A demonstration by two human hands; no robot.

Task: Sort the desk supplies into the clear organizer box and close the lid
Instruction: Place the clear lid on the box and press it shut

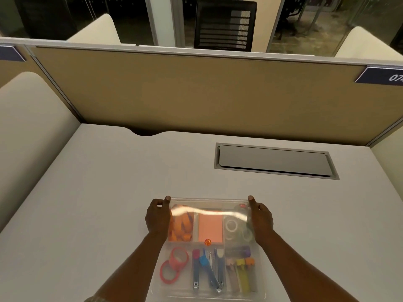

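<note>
Two hands frame the clear organizer box (209, 247) at the near edge of the desk (109, 182), and the head view looks straight down on it. The left hand (157, 216) is curled on the box's left side, thumb up at the far left corner of the lid (209, 205). The right hand (260, 219) mirrors it on the right side, thumb on the far right corner. Both grip the lid's edges, and a bright glare runs across the clear plastic between them. Through it, the far row shows orange pieces (182, 225), a pink pad of sticky notes (210, 228) and clear tape rolls (235, 229). The near row holds pink tape rings (173, 267), nail clippers (207, 271) with coloured handles, and coloured markers (241, 271). A grey hatch (272, 162) sits in the desk farther back, with a tan divider panel (196, 94) behind it.
</note>
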